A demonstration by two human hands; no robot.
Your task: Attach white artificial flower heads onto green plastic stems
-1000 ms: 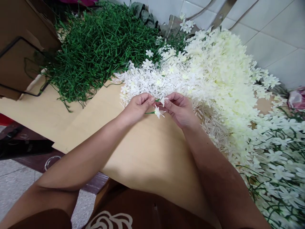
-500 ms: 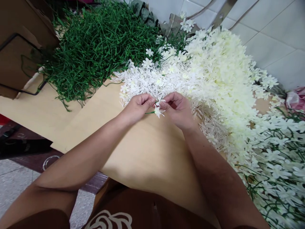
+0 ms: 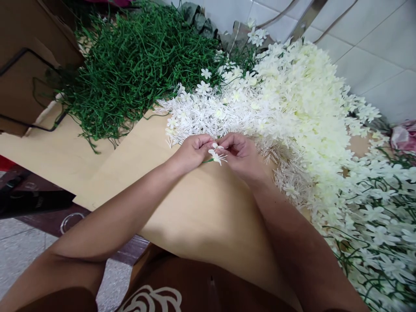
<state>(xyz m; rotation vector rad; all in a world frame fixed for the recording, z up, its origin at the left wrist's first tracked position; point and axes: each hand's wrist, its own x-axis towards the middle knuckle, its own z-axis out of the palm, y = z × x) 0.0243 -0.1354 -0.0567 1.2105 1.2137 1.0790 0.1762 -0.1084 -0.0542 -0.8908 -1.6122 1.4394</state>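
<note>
My left hand [image 3: 196, 151] is closed in a pinch on a thin green stem [image 3: 208, 160] that carries white flowers. Close beside it, my right hand [image 3: 238, 151] pinches a white flower [image 3: 217, 147] at its fingertips. A second white flower [image 3: 217, 157] with thin white filaments hangs just below the fingers. Both hands are over the tan board [image 3: 195, 208], their fingertips almost touching. Beyond them lies a heap of white filament pieces [image 3: 208, 117].
A big pile of green stems [image 3: 139, 60] lies at the back left, near a cardboard box [image 3: 29, 65]. White petals [image 3: 312, 95] are heaped at the right. Stemmed white flowers [image 3: 380, 234] lie at the front right. Behind is a tiled wall [image 3: 373, 56].
Both hands have come slightly lower in the view and closer together. The flower between them has tilted and shifted a little down and right.
</note>
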